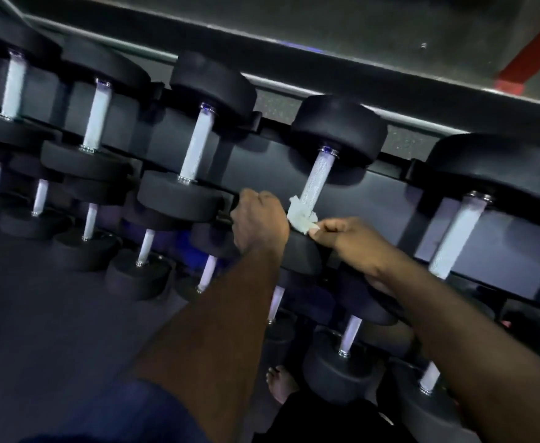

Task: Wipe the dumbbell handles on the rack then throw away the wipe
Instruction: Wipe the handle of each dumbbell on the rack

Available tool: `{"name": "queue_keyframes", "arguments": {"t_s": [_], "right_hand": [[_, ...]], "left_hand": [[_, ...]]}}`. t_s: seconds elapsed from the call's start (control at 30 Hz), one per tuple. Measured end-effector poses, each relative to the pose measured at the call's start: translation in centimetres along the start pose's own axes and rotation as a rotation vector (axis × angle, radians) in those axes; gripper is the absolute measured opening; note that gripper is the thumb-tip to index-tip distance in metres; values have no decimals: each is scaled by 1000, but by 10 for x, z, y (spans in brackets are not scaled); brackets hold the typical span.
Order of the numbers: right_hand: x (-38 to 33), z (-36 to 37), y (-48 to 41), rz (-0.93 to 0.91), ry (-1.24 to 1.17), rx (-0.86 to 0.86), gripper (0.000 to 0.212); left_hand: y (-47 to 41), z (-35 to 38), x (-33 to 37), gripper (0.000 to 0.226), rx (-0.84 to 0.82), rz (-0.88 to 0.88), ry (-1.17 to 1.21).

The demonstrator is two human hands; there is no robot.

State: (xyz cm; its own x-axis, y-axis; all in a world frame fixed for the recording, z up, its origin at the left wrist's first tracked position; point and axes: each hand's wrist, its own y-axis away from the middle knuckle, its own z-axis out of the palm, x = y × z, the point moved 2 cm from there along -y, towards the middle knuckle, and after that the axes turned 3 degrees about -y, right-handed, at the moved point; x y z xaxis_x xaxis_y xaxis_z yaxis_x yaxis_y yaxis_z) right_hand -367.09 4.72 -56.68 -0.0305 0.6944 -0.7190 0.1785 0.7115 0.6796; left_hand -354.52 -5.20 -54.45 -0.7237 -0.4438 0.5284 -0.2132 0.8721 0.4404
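Note:
A black rack [262,167] holds several black dumbbells with silver knurled handles on tiers. A crumpled white wipe [299,215] is wrapped around the lower end of one top-tier handle [318,177]. My left hand [259,219] is curled just left of that handle and holds the wipe's left side. My right hand [345,238] pinches the wipe's right end between thumb and finger. The near head of this dumbbell [304,254] lies partly under both hands.
Neighbouring dumbbell handles [195,142] [454,241] stand left and right on the top tier. Lower tiers with smaller dumbbells [352,334] sit below my arms. A dark floor [54,314] lies at left, a red post [524,59] at upper right, and my bare foot [280,385] below.

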Motion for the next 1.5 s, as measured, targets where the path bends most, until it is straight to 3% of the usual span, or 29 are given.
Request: {"name": "queue_keyframes", "arguments": {"t_s": [0.07, 0.17, 0.27, 0.4, 0.57, 0.77, 0.87, 0.93, 1.0, 1.13, 1.27, 1.4, 1.5], "right_hand": [[-1, -3, 0, 34, -148, -72, 25], [-4, 1, -15, 13, -79, 30, 15], [-7, 6, -27, 29, -76, 90, 24], [-1, 3, -28, 49, -147, 85, 31], [-17, 10, -41, 10, -65, 34, 26], [24, 1, -58, 48, 12, 73, 35], [-5, 13, -46, 92, -39, 51, 35], [-15, 15, -43, 97, -34, 44, 24], [-14, 10, -39, 60, 21, 56, 15], [-11, -8, -22, -48, 219, 84, 27], [-32, -10, -4, -256, 431, 121, 11], [-42, -4, -1, -456, 524, 16, 16], [-48, 4, -13, -488, 671, -56, 13]], "left_hand": [[0, 1, -1, 32, -11, 6, 0], [2, 0, -1, 30, -10, 11, 6], [2, -1, 0, 28, -16, 10, 12], [2, 0, 0, 26, -11, 12, 32], [5, 0, 3, 26, -15, 14, 23], [1, 0, 2, 25, -13, 14, 12], [1, 0, 3, 25, -14, 3, 12], [2, 0, 4, 25, -28, -4, 11], [1, -1, 4, 24, -33, 0, 2], [-1, 0, 1, 22, -39, 3, -3], [-5, 3, -1, 20, -30, 4, 21], [-4, 3, -1, 21, -38, 18, 23], [-2, 3, -2, 24, -27, -2, 34]]}}
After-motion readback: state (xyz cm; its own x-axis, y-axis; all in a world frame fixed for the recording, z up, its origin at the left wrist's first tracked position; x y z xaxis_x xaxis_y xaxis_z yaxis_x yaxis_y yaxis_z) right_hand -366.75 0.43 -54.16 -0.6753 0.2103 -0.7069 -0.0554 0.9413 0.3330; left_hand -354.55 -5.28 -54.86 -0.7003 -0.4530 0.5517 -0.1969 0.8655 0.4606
